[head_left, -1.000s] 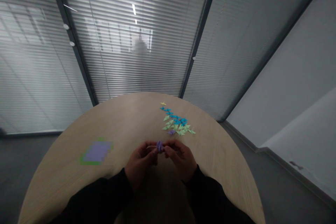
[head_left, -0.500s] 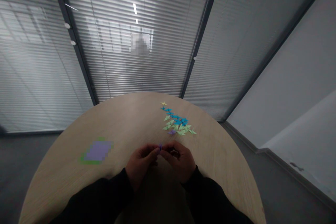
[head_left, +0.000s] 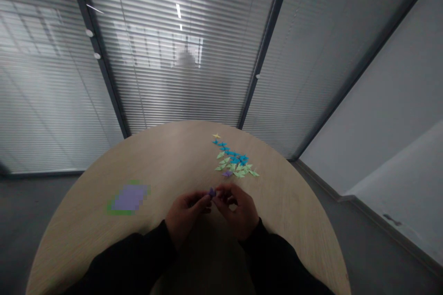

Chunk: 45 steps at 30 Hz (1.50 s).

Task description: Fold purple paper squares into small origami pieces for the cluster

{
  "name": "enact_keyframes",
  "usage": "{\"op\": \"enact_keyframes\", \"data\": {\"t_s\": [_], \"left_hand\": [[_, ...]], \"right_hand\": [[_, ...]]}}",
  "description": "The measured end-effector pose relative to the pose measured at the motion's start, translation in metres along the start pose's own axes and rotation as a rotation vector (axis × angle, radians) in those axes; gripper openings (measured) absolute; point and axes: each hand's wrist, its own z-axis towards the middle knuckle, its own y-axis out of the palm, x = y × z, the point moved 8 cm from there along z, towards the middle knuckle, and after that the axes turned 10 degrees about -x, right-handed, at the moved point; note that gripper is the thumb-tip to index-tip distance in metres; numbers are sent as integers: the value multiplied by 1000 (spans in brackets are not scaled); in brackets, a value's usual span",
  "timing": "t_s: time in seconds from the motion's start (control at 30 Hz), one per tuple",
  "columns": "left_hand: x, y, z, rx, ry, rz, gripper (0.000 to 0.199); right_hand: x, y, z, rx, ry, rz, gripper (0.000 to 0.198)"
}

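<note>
Between my hands, above the near half of the table, is a small purple origami crane (head_left: 212, 192), folded from paper; its finer folds are too small to make out. My left hand (head_left: 187, 214) pinches its left side with thumb and forefinger. At its right edge, the thumb and fingers of my right hand (head_left: 238, 207) are closed on it too. Just beyond my right hand lies another purple origami crane (head_left: 227, 174), beside a cluster of light green origami cranes (head_left: 239, 171). Several blue origami cranes (head_left: 238, 159) trail away behind them, with one yellow origami crane (head_left: 216, 136) at the far end.
A blurred stack of purple and green paper squares (head_left: 129, 197) lies on the round wooden table (head_left: 166, 156), left of my hands. Past the table's far edge stands a glass partition with blinds (head_left: 187, 97). A white wall (head_left: 391, 115) is on the right.
The purple crane has turned or spread and now shows a broader face between my fingertips. My right fingers have shifted slightly; the left hand stays nearly still.
</note>
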Motion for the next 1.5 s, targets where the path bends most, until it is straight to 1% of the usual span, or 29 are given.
{"op": "enact_keyframes", "data": {"t_s": [0.1, 0.17, 0.3, 0.37, 0.5, 0.6, 0.67, 0.73, 0.8, 0.87, 0.97, 1.13, 1.3, 1.37, 1.5], "left_hand": [[2, 4, 0, -39, 16, 40, 38], [4, 3, -1, -30, 12, 59, 35], [5, 2, -1, -16, -11, 98, 30], [3, 2, -1, -20, -19, 80, 30], [-5, -3, 0, 1, -28, -3, 31], [-13, -5, 2, 22, -34, -126, 35], [-17, -4, 4, 9, -34, -228, 37], [-19, -2, 5, 1, -29, -312, 37], [-19, -1, 5, -5, -21, -330, 38], [-16, -2, 4, -8, -7, -253, 38], [-7, -5, 3, -5, 40, -63, 37], [10, -8, -1, 53, 176, 137, 43], [23, -3, -8, 68, 312, 398, 26], [25, 0, -9, 52, 337, 470, 23], [29, 6, -9, 13, 353, 583, 17]], "right_hand": [[-6, 0, 1, -17, -65, -66, 17], [-9, 0, 1, -14, -79, -91, 16], [-13, -2, 0, 15, -116, -124, 4], [-15, -1, -1, 14, -145, -140, 3], [-20, 0, -2, -22, -237, -218, 7], [-28, 1, -5, -24, -364, -371, 11], [-33, 2, -7, -21, -423, -478, 14], [-35, 3, -8, -16, -443, -540, 15], [-37, 1, -8, 2, -441, -530, 14], [-36, -2, -7, 13, -412, -454, 12], [-30, -6, -3, 5, -336, -318, 15], [-22, -5, -1, -23, -270, -275, 16], [-17, -4, 0, -39, -213, -183, 14], [-16, -4, 0, -47, -203, -146, 14], [-16, -3, 1, -42, -203, -142, 10]]}}
